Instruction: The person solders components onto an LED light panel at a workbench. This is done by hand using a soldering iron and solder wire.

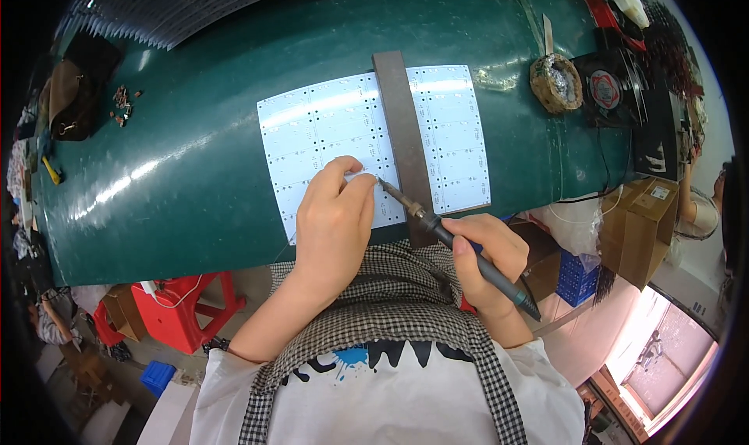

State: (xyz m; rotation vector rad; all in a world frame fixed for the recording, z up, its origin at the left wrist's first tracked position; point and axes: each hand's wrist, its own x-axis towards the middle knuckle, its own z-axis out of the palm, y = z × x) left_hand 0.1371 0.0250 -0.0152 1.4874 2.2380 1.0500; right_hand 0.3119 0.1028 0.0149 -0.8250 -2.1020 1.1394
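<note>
A white circuit-board panel (328,129) lies flat on the green table (195,156), with a dark metal bar (398,109) laid across it from top to bottom. My right hand (488,250) grips a soldering iron (468,250) like a pen; its tip touches the panel near the bar's lower left. My left hand (334,218) rests on the panel's near edge, fingers pinched together right at the iron's tip; whether they hold anything thin there I cannot tell.
A round tip-cleaner holder (555,82) and a small black fan (612,90) stand at the table's right. Small loose parts (121,105) lie at the far left beside a brown bag (74,94). A cardboard box (644,226) and red stool (183,308) sit below the table.
</note>
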